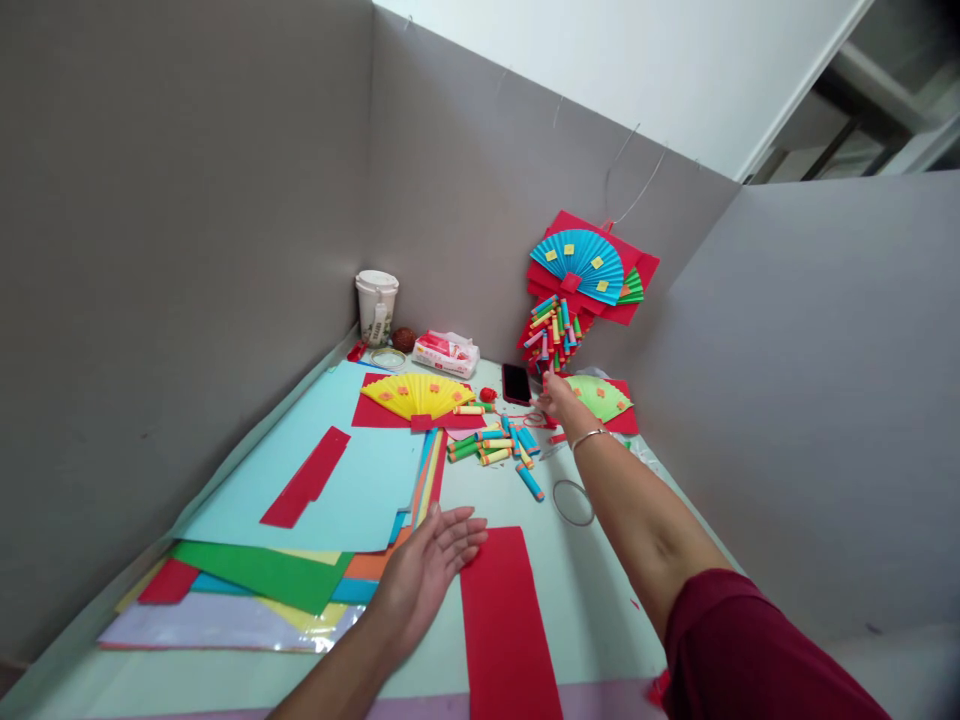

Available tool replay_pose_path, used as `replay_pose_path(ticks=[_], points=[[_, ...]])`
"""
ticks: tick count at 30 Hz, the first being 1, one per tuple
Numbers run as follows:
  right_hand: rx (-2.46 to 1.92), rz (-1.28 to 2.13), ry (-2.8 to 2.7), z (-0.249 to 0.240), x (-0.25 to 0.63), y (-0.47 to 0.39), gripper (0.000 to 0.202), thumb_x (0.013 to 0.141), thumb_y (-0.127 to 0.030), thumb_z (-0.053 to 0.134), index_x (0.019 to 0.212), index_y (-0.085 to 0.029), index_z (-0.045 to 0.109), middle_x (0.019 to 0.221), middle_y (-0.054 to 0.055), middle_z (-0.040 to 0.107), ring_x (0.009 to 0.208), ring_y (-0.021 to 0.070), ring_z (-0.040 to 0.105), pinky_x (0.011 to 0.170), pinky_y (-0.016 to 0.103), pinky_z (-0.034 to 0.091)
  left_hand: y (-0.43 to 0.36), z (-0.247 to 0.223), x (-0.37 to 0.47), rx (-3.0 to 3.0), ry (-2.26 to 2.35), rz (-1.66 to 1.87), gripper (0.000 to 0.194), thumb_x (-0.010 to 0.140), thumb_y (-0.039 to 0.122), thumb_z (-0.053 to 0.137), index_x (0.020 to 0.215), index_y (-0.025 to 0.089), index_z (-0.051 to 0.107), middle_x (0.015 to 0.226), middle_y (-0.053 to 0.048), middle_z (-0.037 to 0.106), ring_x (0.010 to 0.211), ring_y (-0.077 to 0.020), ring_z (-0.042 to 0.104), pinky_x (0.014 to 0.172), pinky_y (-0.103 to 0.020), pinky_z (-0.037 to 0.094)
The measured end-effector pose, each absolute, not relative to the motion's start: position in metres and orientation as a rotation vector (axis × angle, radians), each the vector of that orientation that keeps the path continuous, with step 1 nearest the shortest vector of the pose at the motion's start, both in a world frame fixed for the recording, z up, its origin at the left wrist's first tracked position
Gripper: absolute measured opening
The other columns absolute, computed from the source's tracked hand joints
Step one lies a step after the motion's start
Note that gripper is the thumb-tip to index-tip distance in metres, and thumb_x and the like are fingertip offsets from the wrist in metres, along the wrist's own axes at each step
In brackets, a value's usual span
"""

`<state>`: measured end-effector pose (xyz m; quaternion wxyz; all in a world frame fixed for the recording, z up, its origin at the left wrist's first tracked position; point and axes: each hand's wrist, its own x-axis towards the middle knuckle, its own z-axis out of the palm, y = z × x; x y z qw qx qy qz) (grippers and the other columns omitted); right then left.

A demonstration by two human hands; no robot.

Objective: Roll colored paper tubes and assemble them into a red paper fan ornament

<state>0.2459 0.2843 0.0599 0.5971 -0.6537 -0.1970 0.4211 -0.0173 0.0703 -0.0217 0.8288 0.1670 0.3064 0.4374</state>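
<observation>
My left hand (439, 548) is open, palm turned to the right and fingers stretched out, beside the top left corner of a long red paper strip (508, 620). My right arm reaches far across the table. My right hand (556, 396) is at the lower end of a hanging bunch of paper firecrackers (553, 335); its fingers are too small and partly hidden to show a grip. Above the bunch a blue pleated paper fan (581, 262) sits on red card. Several loose paper rolls (495, 445) lie left of my right forearm, near a yellow fan (420, 395).
A stack of coloured paper (300, 480) covers the left side, with a red piece (307, 478) on top. At the back are a paper cup (376, 305), a tissue pack (446, 353) and a phone (516, 384). A tape ring (573, 503) and a green fan (604, 398) lie near my right arm. Grey partitions surround the table.
</observation>
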Motion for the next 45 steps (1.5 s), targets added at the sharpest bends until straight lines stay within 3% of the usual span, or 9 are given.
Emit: replay_pose_path(ticks=[3, 6, 9, 13, 17, 26, 33, 37, 45], points=[[-1.473, 0.997, -0.537, 0.073, 0.235, 0.258, 0.031, 0.095, -0.033, 0.058, 0.121, -0.017, 0.058, 0.120, 0.009, 0.061, 0.099, 0.0208, 0.064, 0.083, 0.040, 0.056, 0.069, -0.020, -0.016, 0.391, 0.641, 0.939, 0.030, 0.095, 0.033, 0.051, 0.099, 0.009, 0.069, 0.101, -0.020, 0.075, 0.098, -0.0258, 0.070, 0.097, -0.038, 0.048], [-1.413, 1.053, -0.652, 0.078, 0.220, 0.213, 0.018, 0.095, -0.026, 0.056, 0.106, -0.013, 0.064, 0.101, 0.008, 0.067, 0.083, 0.0141, 0.064, 0.073, 0.027, 0.055, 0.067, -0.019, -0.012, 0.439, 0.638, 0.954, 0.030, 0.094, 0.032, 0.051, 0.099, 0.009, 0.069, 0.100, -0.019, 0.075, 0.099, -0.0265, 0.070, 0.097, -0.038, 0.047], [-1.375, 1.130, -0.781, 0.068, 0.206, 0.146, 0.012, 0.086, -0.023, 0.067, 0.096, -0.016, 0.068, 0.090, 0.005, 0.069, 0.080, 0.0143, 0.065, 0.069, 0.024, 0.053, 0.064, -0.017, -0.010, 0.553, 0.666, 0.972, 0.029, 0.092, 0.034, 0.056, 0.099, 0.009, 0.069, 0.099, -0.019, 0.075, 0.098, -0.0277, 0.069, 0.096, -0.040, 0.047], [-1.449, 1.173, -0.824, 0.038, 0.195, 0.055, 0.025, 0.074, -0.024, 0.075, 0.098, -0.016, 0.069, 0.091, 0.007, 0.070, 0.081, 0.0192, 0.065, 0.064, 0.028, 0.051, 0.061, -0.009, -0.011, 0.812, 0.775, 1.032, 0.030, 0.085, 0.036, 0.066, 0.102, 0.011, 0.070, 0.102, -0.017, 0.075, 0.096, -0.0271, 0.068, 0.089, -0.037, 0.048], [-1.515, 1.245, -0.728, 0.008, 0.194, 0.002, 0.037, 0.073, -0.031, 0.075, 0.105, -0.015, 0.065, 0.096, 0.009, 0.069, 0.087, 0.0208, 0.066, 0.068, 0.030, 0.053, 0.063, -0.003, -0.016, 0.998, 0.975, 1.036, 0.027, 0.079, 0.035, 0.071, 0.098, 0.016, 0.072, 0.105, -0.012, 0.074, 0.096, -0.0246, 0.066, 0.086, -0.031, 0.047], [-1.461, 1.277, -0.642, -0.010, 0.197, -0.009, 0.046, 0.071, -0.036, 0.078, 0.109, -0.014, 0.063, 0.103, 0.011, 0.069, 0.090, 0.0213, 0.065, 0.066, 0.030, 0.054, 0.058, -0.008, -0.018, 1.031, 1.013, 0.898, 0.036, 0.076, 0.051, 0.071, 0.094, 0.020, 0.072, 0.112, -0.009, 0.069, 0.113, -0.0269, 0.059, 0.098, -0.037, 0.047], [-1.408, 1.269, -0.617, -0.016, 0.199, -0.010, 0.044, 0.071, -0.039, 0.078, 0.106, -0.016, 0.066, 0.103, 0.010, 0.070, 0.089, 0.0199, 0.065, 0.073, 0.031, 0.051, 0.060, -0.006, -0.017, 0.896, 1.042, 0.933, 0.037, 0.070, 0.049, 0.076, 0.091, 0.018, 0.072, 0.109, -0.011, 0.070, 0.110, -0.0291, 0.062, 0.094, -0.039, 0.050], [-1.384, 1.267, -0.605, -0.018, 0.196, -0.009, 0.045, 0.071, -0.038, 0.078, 0.109, -0.016, 0.065, 0.103, 0.008, 0.070, 0.085, 0.0172, 0.063, 0.068, 0.027, 0.047, 0.061, -0.003, -0.017, 0.846, 1.025, 0.981, 0.033, 0.072, 0.044, 0.076, 0.091, 0.018, 0.071, 0.107, -0.010, 0.071, 0.106, -0.0269, 0.064, 0.090, -0.037, 0.051], [-1.424, 1.272, -0.642, -0.016, 0.188, -0.009, 0.047, 0.062, -0.035, 0.081, 0.103, -0.017, 0.066, 0.067, -0.004, 0.062, 0.049, 0.0078, 0.046, 0.049, 0.023, 0.035, 0.061, -0.004, -0.017, 0.765, 0.937, 1.042, 0.026, 0.074, 0.033, 0.076, 0.092, 0.016, 0.068, 0.099, -0.008, 0.071, 0.097, -0.0234, 0.067, 0.089, -0.039, 0.053]])
